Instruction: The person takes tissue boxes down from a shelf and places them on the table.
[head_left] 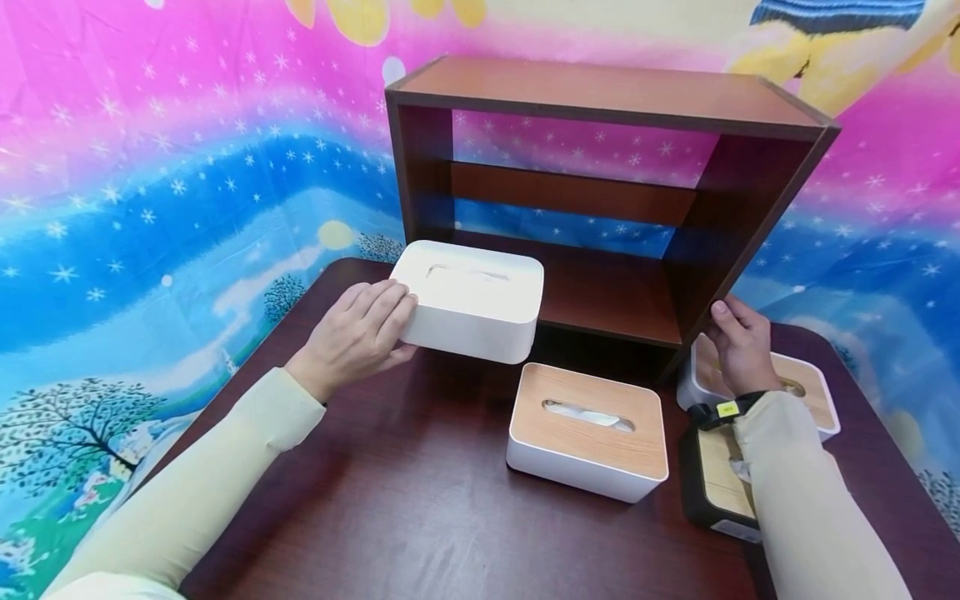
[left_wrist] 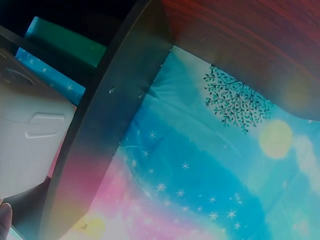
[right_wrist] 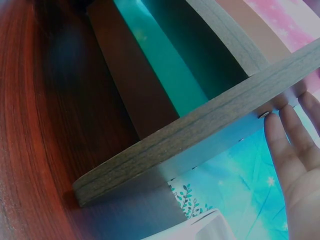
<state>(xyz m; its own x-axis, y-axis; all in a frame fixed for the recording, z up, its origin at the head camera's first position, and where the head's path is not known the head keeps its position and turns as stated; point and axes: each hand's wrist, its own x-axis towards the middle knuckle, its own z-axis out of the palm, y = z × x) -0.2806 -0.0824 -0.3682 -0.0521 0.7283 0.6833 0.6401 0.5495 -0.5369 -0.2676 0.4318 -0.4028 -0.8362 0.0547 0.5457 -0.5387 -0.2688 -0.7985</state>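
Observation:
My left hand (head_left: pixel 356 329) grips the left end of a white tissue box (head_left: pixel 472 308), fingers over its top edge. The box is raised above the table at the front left of a brown wooden shelf (head_left: pixel 615 96). In the left wrist view the tissue box (left_wrist: pixel 30 135) shows at the left edge beside the shelf's side panel (left_wrist: pixel 95 115), with a bit of a fingertip below. My right hand (head_left: pixel 742 342) is at the shelf's right side. In the right wrist view its fairly straight fingers (right_wrist: pixel 285 140) touch the outer face of the side panel (right_wrist: pixel 210 135).
A white tissue box with a wood-look top (head_left: pixel 592 450) sits on the table (head_left: pixel 420 500) before the shelf. To the right, partly behind my right arm, are a black tissue box with a wood-look top (head_left: pixel 720 475) and another white one (head_left: pixel 813 387). A patterned cloth (head_left: pixel 187 150) hangs behind.

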